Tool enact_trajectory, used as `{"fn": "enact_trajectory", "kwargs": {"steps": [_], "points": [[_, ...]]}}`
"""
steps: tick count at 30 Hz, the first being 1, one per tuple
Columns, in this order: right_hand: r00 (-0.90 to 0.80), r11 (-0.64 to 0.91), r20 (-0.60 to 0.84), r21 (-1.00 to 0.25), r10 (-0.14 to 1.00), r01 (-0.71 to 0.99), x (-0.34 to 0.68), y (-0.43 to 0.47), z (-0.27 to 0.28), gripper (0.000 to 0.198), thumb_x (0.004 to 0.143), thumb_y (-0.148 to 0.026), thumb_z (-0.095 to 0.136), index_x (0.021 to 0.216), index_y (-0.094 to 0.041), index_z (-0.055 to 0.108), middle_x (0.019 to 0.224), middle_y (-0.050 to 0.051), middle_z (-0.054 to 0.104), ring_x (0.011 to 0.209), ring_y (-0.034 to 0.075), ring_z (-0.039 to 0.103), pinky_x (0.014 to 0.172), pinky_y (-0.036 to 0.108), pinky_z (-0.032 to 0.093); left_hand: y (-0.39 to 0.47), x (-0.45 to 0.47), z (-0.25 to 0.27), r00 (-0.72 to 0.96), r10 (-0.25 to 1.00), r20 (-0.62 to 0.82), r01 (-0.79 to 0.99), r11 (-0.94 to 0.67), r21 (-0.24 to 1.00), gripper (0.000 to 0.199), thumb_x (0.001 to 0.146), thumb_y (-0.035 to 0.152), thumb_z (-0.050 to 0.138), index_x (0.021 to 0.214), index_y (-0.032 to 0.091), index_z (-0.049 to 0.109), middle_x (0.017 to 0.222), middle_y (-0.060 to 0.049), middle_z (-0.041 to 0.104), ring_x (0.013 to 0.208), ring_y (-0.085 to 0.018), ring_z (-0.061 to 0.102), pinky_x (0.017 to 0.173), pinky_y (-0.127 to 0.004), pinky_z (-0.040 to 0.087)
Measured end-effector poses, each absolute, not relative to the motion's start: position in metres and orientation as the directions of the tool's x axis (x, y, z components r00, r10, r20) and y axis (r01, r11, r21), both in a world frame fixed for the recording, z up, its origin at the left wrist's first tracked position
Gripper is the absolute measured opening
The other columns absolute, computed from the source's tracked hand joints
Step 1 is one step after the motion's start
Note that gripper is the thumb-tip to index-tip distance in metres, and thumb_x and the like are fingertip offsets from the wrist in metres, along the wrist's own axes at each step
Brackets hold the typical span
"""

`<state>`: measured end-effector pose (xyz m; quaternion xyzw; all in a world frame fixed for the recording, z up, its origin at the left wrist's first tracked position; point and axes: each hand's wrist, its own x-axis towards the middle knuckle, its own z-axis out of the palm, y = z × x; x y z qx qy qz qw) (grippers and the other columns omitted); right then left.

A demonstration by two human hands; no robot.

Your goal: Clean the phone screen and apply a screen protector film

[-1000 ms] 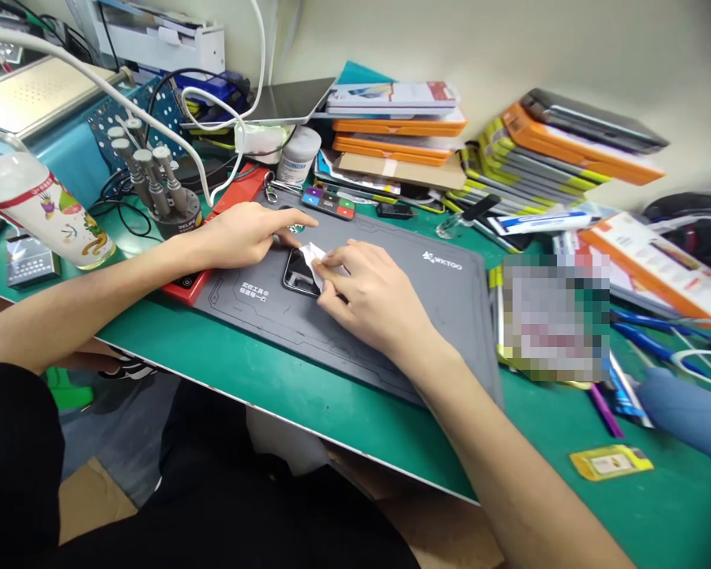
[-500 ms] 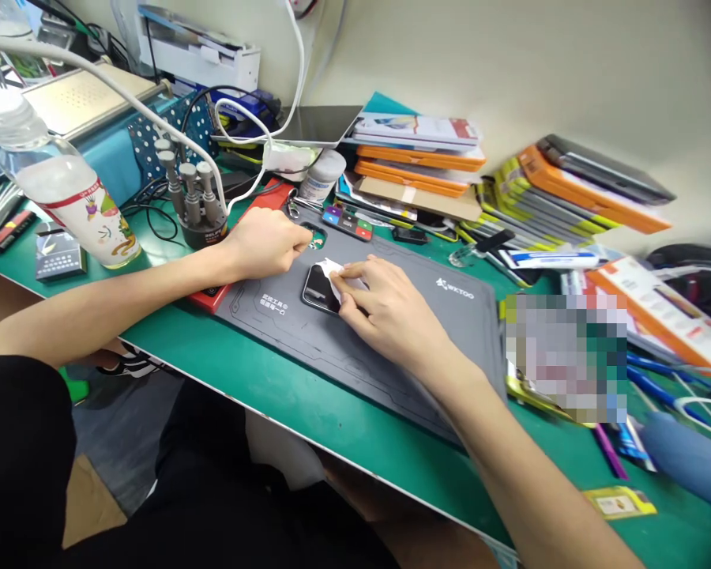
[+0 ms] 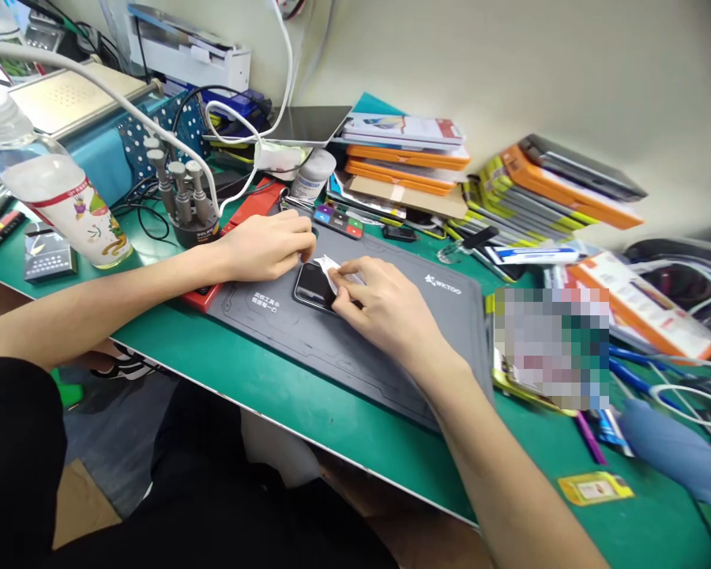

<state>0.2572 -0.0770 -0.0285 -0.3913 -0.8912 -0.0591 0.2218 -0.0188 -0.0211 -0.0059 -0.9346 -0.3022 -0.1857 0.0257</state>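
Observation:
A smartphone (image 3: 314, 284) with a dark glossy face lies flat on the grey work mat (image 3: 355, 356). My right hand (image 3: 385, 304) pinches a folded white wipe (image 3: 327, 265) and rests it on the phone, covering its right part. Just beyond the phone's far left edge, my left hand (image 3: 272, 246) hovers over the mat with its fingers curled. Whatever those fingers might hold is hidden. Behind that hand sits a small case with coloured buttons (image 3: 339, 221).
At left stand a screwdriver holder (image 3: 195, 229), a tilted plastic bottle (image 3: 77, 213) and a cigarette pack (image 3: 50, 254). Stacked orange boxes (image 3: 408, 164) line the wall. Phone boxes (image 3: 645, 304), a yellow packet (image 3: 596, 488) and a blue blower bulb (image 3: 669, 450) lie right.
My left hand's curled fingers have loosened from a tighter fist and bend down nearer the phone. My right hand keeps the wipe on the phone. The whole view has shifted slightly.

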Motion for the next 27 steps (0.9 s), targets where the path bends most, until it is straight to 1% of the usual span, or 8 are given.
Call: {"fn": "enact_trajectory", "kwargs": {"steps": [2,4,8,13,18,21,24,27], "points": [[-0.575,0.684,0.451,-0.117,0.682,0.72,0.266,-0.078,-0.029,0.035,0.108,-0.023,0.053,0.105,-0.022,0.088,0.115,0.014,0.081,0.101,0.031,0.074,0.096,0.05,0.061,-0.02,-0.021,-0.007,0.78,0.509,0.364,0.536,-0.844,0.03,0.029,0.107,0.018,0.051,0.118,0.019,0.077,0.125,-0.01,0.079,0.117,-0.025,0.069,0.086,-0.034,0.056],[-0.549,0.668,0.458,-0.147,0.699,0.729,0.273,-0.079,-0.029,0.037,0.109,-0.026,0.052,0.106,-0.023,0.089,0.115,0.014,0.082,0.101,0.031,0.075,0.095,0.049,0.06,-0.018,-0.023,-0.008,0.805,0.482,0.345,0.516,-0.857,-0.007,0.029,0.111,0.023,0.052,0.124,0.019,0.077,0.126,-0.011,0.078,0.118,-0.025,0.068,0.092,-0.036,0.058],[-0.45,0.575,0.455,-0.183,0.768,0.797,0.288,-0.078,-0.029,0.036,0.111,-0.036,0.057,0.101,-0.025,0.089,0.108,0.012,0.083,0.096,0.031,0.075,0.084,0.048,0.058,-0.013,-0.027,-0.009,0.826,0.463,0.321,0.497,-0.867,-0.029,0.03,0.115,0.034,0.055,0.125,0.021,0.08,0.123,-0.011,0.078,0.114,-0.025,0.068,0.094,-0.037,0.059],[-0.284,0.453,0.462,-0.311,0.84,0.835,0.312,-0.068,-0.031,0.037,0.108,-0.044,0.062,0.084,-0.027,0.085,0.097,0.009,0.083,0.092,0.029,0.076,0.075,0.044,0.055,-0.012,-0.028,-0.008,0.803,0.489,0.34,0.517,-0.856,0.012,0.034,0.116,0.045,0.056,0.122,0.024,0.082,0.117,-0.009,0.079,0.112,-0.024,0.069,0.096,-0.037,0.059],[-0.192,0.379,0.426,-0.415,0.884,0.827,0.324,-0.058,-0.03,0.033,0.107,-0.046,0.063,0.087,-0.027,0.082,0.094,0.008,0.083,0.084,0.027,0.073,0.073,0.043,0.052,-0.014,-0.028,-0.006,0.802,0.495,0.336,0.513,-0.858,0.039,0.038,0.109,0.056,0.068,0.123,0.023,0.083,0.118,-0.01,0.08,0.115,-0.026,0.07,0.099,-0.038,0.059],[-0.263,0.431,0.379,-0.48,0.887,0.764,0.325,-0.055,-0.029,0.025,0.104,-0.045,0.066,0.094,-0.028,0.082,0.099,0.008,0.083,0.092,0.028,0.074,0.082,0.045,0.057,-0.014,-0.028,-0.004,0.804,0.489,0.338,0.505,-0.862,0.046,0.034,0.112,0.048,0.062,0.123,0.023,0.082,0.118,-0.01,0.081,0.116,-0.025,0.071,0.101,-0.038,0.06],[-0.35,0.482,0.342,-0.477,0.872,0.735,0.329,-0.054,-0.028,0.022,0.102,-0.041,0.066,0.103,-0.028,0.085,0.106,0.008,0.082,0.1,0.029,0.074,0.091,0.048,0.059,-0.013,-0.029,-0.004,0.81,0.483,0.332,0.501,-0.865,0.036,0.033,0.115,0.036,0.052,0.124,0.023,0.082,0.119,-0.009,0.082,0.116,-0.024,0.072,0.101,-0.036,0.061],[-0.364,0.483,0.326,-0.464,0.872,0.742,0.333,-0.053,-0.031,0.023,0.102,-0.036,0.065,0.106,-0.029,0.087,0.104,0.008,0.081,0.097,0.029,0.073,0.09,0.048,0.06,-0.013,-0.029,-0.005,0.818,0.467,0.335,0.495,-0.869,0.004,0.036,0.115,0.031,0.048,0.125,0.022,0.081,0.118,-0.009,0.082,0.115,-0.024,0.072,0.099,-0.037,0.062]]}}
